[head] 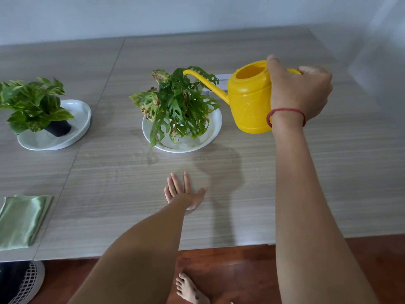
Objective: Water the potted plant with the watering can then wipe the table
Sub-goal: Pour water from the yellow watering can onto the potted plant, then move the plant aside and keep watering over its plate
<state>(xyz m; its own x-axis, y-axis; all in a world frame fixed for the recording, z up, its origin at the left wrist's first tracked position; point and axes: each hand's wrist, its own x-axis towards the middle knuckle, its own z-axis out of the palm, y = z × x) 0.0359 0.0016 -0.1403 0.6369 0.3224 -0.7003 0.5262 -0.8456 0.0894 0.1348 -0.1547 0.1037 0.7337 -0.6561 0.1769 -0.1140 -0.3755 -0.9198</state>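
Note:
My right hand [299, 91] grips the handle of a yellow watering can [248, 97], held in the air right of the middle plant. Its long spout [203, 81] reaches left over the leaves. That potted plant [177, 106] has holed green leaves with brown edges and stands in a white dish [213, 130]. My left hand [185, 193] lies flat on the wooden table [306, 183] in front of the dish, fingers spread, holding nothing. A folded green cloth [20, 220] rests at the table's near left edge.
A second leafy plant [32, 104] in a black pot sits in a white oval dish [81, 119] at the far left. A white object [221, 81] is partly hidden behind the can's spout. Below the table edge are a red-brown floor, my bare foot [189, 289] and a mesh shoe [26, 281].

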